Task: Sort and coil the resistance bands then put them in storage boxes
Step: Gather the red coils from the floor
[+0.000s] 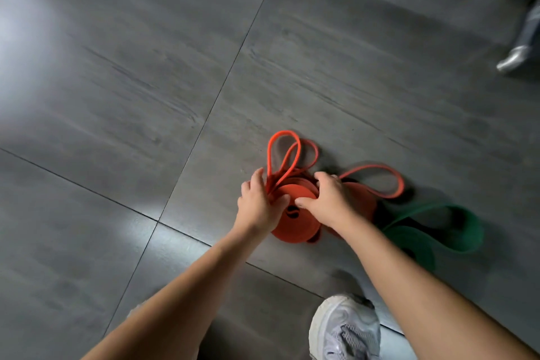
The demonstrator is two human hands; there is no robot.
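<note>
Past the sneaker (pixel 344 327), left hand (pixel 258 206) and right hand (pixel 328 199) grip the orange coil (pixel 292 228), open floor (pixel 117 96) leftward.

text: none readable | mark: black round logo (pixel 292 211) on wide orange band (pixel 295 229) | legibility: too blurred to read

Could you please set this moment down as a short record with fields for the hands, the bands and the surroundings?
Left hand: grips the gathered thin orange bands.
Right hand: fingers curled over the wide orange band, thumb on top.
Wide orange band: bunched into a coil on the floor, between the hands.
Thin orange bands: loops splayed out beyond the hands.
Green band: loose and uncoiled, to the right.
Floor: grey tiles.
Storage boxes: none in view.
Trainer: white, at the bottom edge.
</note>
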